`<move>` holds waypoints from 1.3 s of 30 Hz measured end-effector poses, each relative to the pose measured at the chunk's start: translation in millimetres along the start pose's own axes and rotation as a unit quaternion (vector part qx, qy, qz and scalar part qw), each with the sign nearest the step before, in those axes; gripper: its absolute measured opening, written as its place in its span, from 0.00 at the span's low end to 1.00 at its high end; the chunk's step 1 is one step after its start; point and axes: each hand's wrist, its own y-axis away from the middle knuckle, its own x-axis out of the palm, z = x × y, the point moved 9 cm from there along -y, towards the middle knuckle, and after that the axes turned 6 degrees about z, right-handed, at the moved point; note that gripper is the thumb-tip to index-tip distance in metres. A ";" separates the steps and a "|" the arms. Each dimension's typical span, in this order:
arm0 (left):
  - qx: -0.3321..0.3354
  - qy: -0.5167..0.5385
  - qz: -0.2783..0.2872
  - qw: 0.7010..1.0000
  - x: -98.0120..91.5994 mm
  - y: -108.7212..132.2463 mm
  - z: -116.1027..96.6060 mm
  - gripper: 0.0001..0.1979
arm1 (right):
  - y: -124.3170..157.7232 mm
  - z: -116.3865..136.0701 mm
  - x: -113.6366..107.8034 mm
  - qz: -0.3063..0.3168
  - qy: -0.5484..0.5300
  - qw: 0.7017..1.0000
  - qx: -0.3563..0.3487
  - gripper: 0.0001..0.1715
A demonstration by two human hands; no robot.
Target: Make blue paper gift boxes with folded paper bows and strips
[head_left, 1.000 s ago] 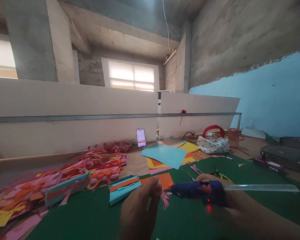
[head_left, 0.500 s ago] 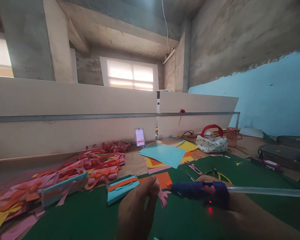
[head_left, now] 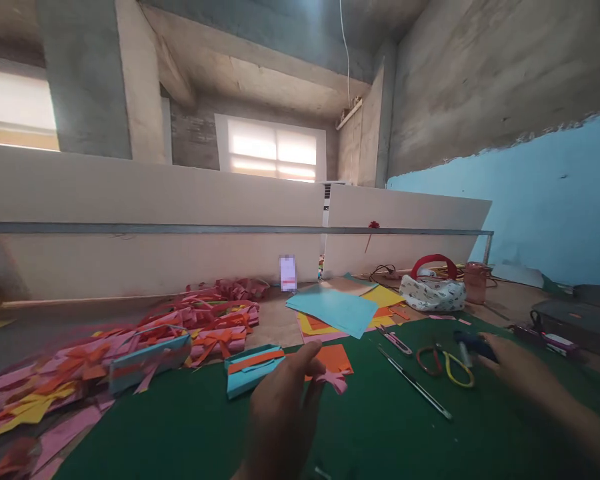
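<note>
Fingers drawn together, the left hand (head_left: 283,410) pinches a small pink paper bow (head_left: 334,381) over a green mat (head_left: 375,433), an orange sheet (head_left: 339,358) just behind it. At right, the right hand (head_left: 513,365) is wrapped around a dark blue glue gun (head_left: 475,345), its fingers blurred, beside a tool with red and yellow handles (head_left: 459,371). A silver pen (head_left: 417,385) lies between the hands. A folded blue paper piece with an orange band (head_left: 253,372) sits beside the left hand; bundled paper strips (head_left: 87,363) crowd the table (head_left: 275,323) at left.
</note>
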 end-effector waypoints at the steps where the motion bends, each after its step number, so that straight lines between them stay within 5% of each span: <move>1: -0.001 0.005 -0.001 1.000 0.7 0.5 0.0 0.18 | -2.4 -7.1 1.8 0.003 0.018 1.000 0.006 0.07; 4: -0.030 0.035 0.002 0.999 4.8 0.6 5.0 0.18 | 3.0 27.5 -6.0 0.013 0.088 0.996 -0.010 0.12; 6: -0.089 0.078 0.014 0.993 9.8 0.4 15.4 0.17 | 15.0 97.3 -23.1 -0.006 0.019 0.995 -0.097 0.13; 9: -0.191 0.168 0.055 0.965 22.7 2.5 32.0 0.18 | 38.2 220.1 -38.8 0.028 -0.141 0.949 -0.282 0.11; 11: -0.233 0.220 0.080 0.944 29.8 4.5 37.5 0.20 | 48.5 270.7 -53.5 -0.040 -0.184 0.922 -0.339 0.07; 13: -0.250 0.252 0.086 0.931 31.3 5.1 39.3 0.21 | 52.2 295.9 -56.7 -0.091 -0.188 0.909 -0.360 0.06; 16: -0.252 0.263 0.095 0.926 30.1 3.6 38.6 0.22 | 42.8 305.8 -48.4 -0.073 -0.200 0.908 -0.360 0.13; 19: -0.253 0.276 0.094 0.922 28.4 1.5 38.1 0.20 | 27.8 305.5 -44.5 -0.017 -0.229 0.911 -0.343 0.04; 25: -0.268 0.322 0.050 0.907 26.1 -0.5 44.7 0.20 | 8.6 314.7 -40.7 0.060 -0.265 0.901 -0.337 0.03; 30: -0.353 0.101 0.116 0.923 11.0 -3.6 82.2 0.29 | -29.6 318.1 -37.2 0.116 -0.416 0.860 -0.273 0.04; 34: -0.454 -0.053 0.131 0.880 -16.2 6.2 134.2 0.19 | -50.6 327.0 0.1 0.215 -0.546 0.791 -0.175 0.05; 39: -0.543 -0.079 0.192 0.813 -9.2 39.5 173.5 0.16 | -27.9 337.4 79.3 0.373 -0.594 0.706 -0.102 0.12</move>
